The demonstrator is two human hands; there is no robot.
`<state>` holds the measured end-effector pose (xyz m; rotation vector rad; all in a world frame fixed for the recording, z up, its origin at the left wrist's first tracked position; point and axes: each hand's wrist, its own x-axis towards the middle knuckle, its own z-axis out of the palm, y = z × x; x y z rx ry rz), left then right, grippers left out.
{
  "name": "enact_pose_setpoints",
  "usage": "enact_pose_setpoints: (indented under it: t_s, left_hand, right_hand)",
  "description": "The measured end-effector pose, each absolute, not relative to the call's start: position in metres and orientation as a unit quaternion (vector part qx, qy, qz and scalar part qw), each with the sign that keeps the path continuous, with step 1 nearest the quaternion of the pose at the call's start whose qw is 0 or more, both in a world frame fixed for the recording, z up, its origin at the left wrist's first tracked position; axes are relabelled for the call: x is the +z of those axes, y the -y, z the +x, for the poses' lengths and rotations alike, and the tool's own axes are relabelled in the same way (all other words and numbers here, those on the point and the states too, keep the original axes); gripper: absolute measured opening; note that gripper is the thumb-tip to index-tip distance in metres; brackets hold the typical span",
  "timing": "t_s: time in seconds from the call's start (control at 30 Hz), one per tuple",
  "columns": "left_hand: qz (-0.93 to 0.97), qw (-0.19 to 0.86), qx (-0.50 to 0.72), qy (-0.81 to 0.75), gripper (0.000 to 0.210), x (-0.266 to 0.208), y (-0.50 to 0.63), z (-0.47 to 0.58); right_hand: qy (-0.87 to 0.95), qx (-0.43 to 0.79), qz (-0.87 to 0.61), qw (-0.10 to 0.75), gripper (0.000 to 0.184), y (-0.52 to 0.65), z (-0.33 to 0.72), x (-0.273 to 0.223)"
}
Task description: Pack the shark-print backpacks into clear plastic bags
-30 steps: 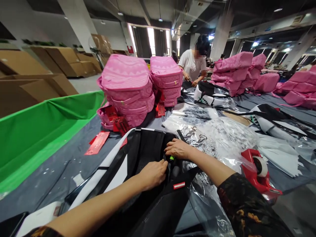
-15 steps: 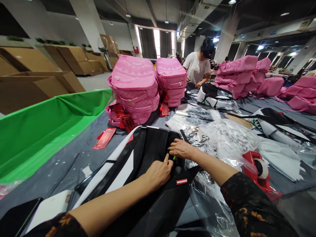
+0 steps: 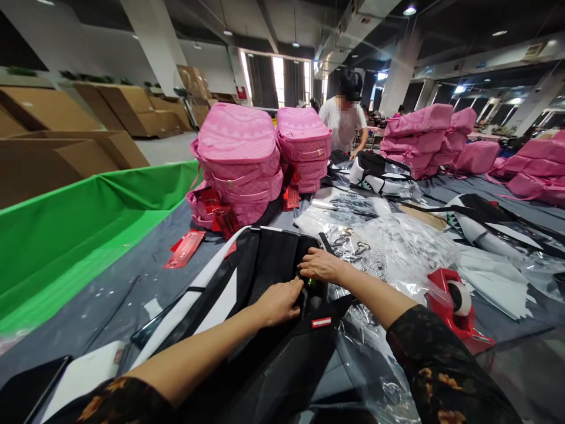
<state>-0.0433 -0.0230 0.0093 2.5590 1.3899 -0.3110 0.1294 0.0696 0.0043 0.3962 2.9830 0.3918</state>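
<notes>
A black and white backpack (image 3: pixel 225 297) lies on the table in front of me, its straps and back panel facing up. My left hand (image 3: pixel 279 301) presses on it with the fingers curled in. Just beyond, my right hand (image 3: pixel 321 265) has its fingers bent down onto the backpack's right side. The two sets of fingertips almost meet; what they pinch there is hidden. A small greenish thing shows below the right fingers. On a black strap near my hands is a red and white label (image 3: pixel 321 323).
Pink backpacks (image 3: pixel 238 132) stand ahead with red tags (image 3: pixel 185 248). Clear plastic bags (image 3: pixel 397 241) and a red tape dispenser (image 3: pixel 459 312) lie to the right. A green-lined bin (image 3: pixel 97 194) is at left. A co-worker (image 3: pixel 344 118) stands across the table.
My left hand's index finger, stretched forward before, is now bent in with the others. My right hand stays nearly in place. The co-worker's head and body have shifted slightly left.
</notes>
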Motion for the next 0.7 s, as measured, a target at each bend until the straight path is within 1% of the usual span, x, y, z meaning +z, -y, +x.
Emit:
enact_pose_setpoints:
  t_s: [0.07, 0.1, 0.17, 0.2, 0.27, 0.3, 0.33, 0.4, 0.47, 0.57, 0.7]
  left_hand:
    - [0.87, 0.121, -0.103, -0.466, 0.041, 0.012, 0.021, -0.046]
    - [0.871, 0.126, -0.102, -0.464, 0.039, 0.012, 0.02, -0.047]
    - [0.873, 0.133, -0.101, -0.458, 0.037, 0.013, 0.019, -0.048]
    - [0.875, 0.136, -0.1, -0.454, 0.038, 0.013, 0.019, -0.048]
    - [0.879, 0.138, -0.099, -0.446, 0.044, 0.013, 0.019, -0.048]
    - [0.88, 0.138, -0.099, -0.444, 0.048, 0.013, 0.02, -0.048]
    - [0.88, 0.136, -0.1, -0.444, 0.049, 0.013, 0.02, -0.048]
    - [0.88, 0.133, -0.104, -0.445, 0.043, 0.013, 0.021, -0.048]
    - [0.88, 0.129, -0.108, -0.444, 0.035, 0.014, 0.021, -0.047]
    - [0.883, 0.125, -0.112, -0.439, 0.028, 0.013, 0.021, -0.047]
    - [0.883, 0.121, -0.115, -0.438, 0.023, 0.013, 0.021, -0.047]
  right_hand:
    - [-0.983, 0.12, 0.135, 0.038, 0.013, -0.067, 0.129, 0.011]
    - [-0.982, 0.114, 0.153, 0.01, 0.012, -0.064, 0.128, 0.015]
    - [-0.962, 0.096, 0.237, -0.097, 0.01, -0.057, 0.125, 0.024]
    - [-0.936, 0.075, 0.3, -0.17, 0.014, -0.053, 0.123, 0.028]
    - [-0.858, -0.01, 0.42, -0.296, 0.023, -0.045, 0.118, 0.03]
    - [-0.821, -0.069, 0.459, -0.333, 0.027, -0.041, 0.117, 0.029]
    - [-0.794, -0.131, 0.48, -0.35, 0.029, -0.039, 0.115, 0.026]
    - [-0.765, -0.227, 0.495, -0.343, 0.029, -0.036, 0.114, 0.017]
    - [-0.755, -0.267, 0.502, -0.326, 0.027, -0.036, 0.114, 0.008]
    - [-0.75, -0.269, 0.523, -0.304, 0.022, -0.036, 0.113, 0.001]
    - [-0.768, -0.216, 0.552, -0.243, 0.015, -0.035, 0.108, 0.004]
